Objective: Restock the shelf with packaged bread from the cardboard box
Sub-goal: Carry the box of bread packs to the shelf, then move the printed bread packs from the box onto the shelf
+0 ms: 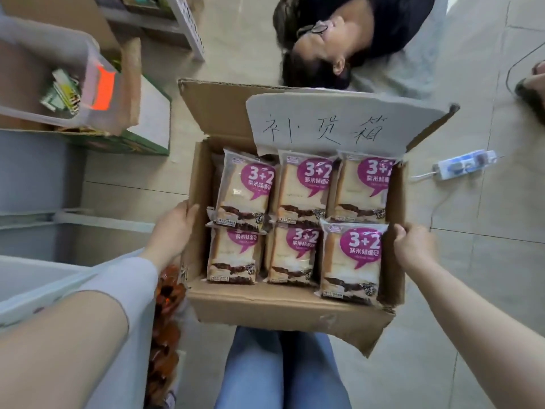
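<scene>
Both hands carry the cardboard box [280, 302] over the knees. The left hand [174, 228] clamps its left wall, thumb over the rim, and the right hand [413, 246] curls over the right rim. Between them lie the bread packets [351, 261], two rows of three, long axes pointing away (the near-right one sits closest to the right hand). The shelf [35, 178] lies left. Beyond the raised flap [333, 122] are another person and a power strip [464, 164].

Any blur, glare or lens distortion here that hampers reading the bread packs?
Head view: wide-angle stretch bends the edges; the bread packs in the cardboard box are sharp, with slight wrapper sheen; the plastic bin upper left is blurred; light even.
</scene>
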Demonstrator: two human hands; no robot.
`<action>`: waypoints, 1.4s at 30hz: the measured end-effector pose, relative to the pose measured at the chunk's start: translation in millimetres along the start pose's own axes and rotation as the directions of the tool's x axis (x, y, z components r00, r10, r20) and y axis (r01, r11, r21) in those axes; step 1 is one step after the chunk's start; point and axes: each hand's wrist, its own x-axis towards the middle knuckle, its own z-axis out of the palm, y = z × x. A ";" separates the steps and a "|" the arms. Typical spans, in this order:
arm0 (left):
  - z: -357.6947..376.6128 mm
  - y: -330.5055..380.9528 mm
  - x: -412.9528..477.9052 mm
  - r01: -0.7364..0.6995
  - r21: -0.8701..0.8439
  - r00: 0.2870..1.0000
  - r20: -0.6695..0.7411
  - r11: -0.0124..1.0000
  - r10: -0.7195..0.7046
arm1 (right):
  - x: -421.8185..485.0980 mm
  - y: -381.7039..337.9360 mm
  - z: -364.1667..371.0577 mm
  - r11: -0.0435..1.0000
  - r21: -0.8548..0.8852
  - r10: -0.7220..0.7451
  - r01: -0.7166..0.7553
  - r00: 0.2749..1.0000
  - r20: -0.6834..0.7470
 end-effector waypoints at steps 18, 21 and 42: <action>19.0 17.1 -16.8 0.215 -0.178 0.975 -0.018 0.960 -0.222 | -10.7 6.8 13.5 0.988 0.140 0.064 -0.070 0.997 0.046; 15.3 40.0 -33.1 0.062 -0.227 0.971 -0.213 0.972 -0.112 | -22.0 15.1 11.7 0.958 0.285 0.015 -0.041 0.996 0.094; 33.4 80.0 -3.4 0.215 -0.427 0.975 0.148 0.879 -0.166 | -79.8 38.3 46.7 0.860 0.485 -0.037 -0.159 0.928 0.371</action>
